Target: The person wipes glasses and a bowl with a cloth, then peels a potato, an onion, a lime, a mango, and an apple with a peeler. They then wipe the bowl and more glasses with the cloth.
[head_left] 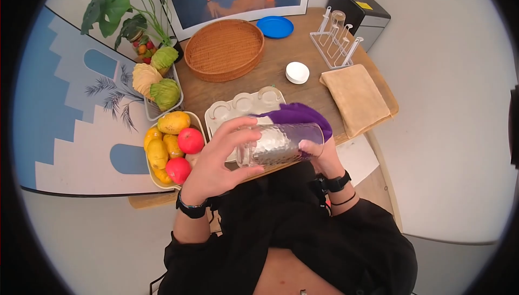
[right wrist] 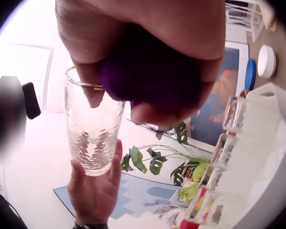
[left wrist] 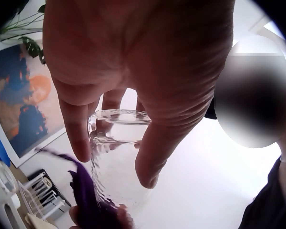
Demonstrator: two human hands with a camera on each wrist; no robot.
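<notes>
A clear textured glass [head_left: 278, 142] [right wrist: 93, 126] lies sideways between both hands above the table's front edge. Its base end is gripped by the left hand [head_left: 219, 160] [left wrist: 133, 71], thumb on one side and fingers on the other. At the rim end, the right hand [head_left: 324, 157] [right wrist: 148, 28] grips a bunched purple cloth [head_left: 303, 114] [left wrist: 88, 200] [right wrist: 152, 78], its thumb against the glass near the rim. The cloth hides part of the right fingers. Whether any cloth is inside the glass, I cannot tell.
Behind the glass stands a pale tray [head_left: 235, 106] with round hollows. Fruit fills a bin [head_left: 203, 125] at left, near a wicker basket [head_left: 224, 52]. Farther off are a blue plate [head_left: 274, 27], white bowl [head_left: 297, 73], drying rack [head_left: 340, 64] and folded tan cloth [head_left: 357, 98].
</notes>
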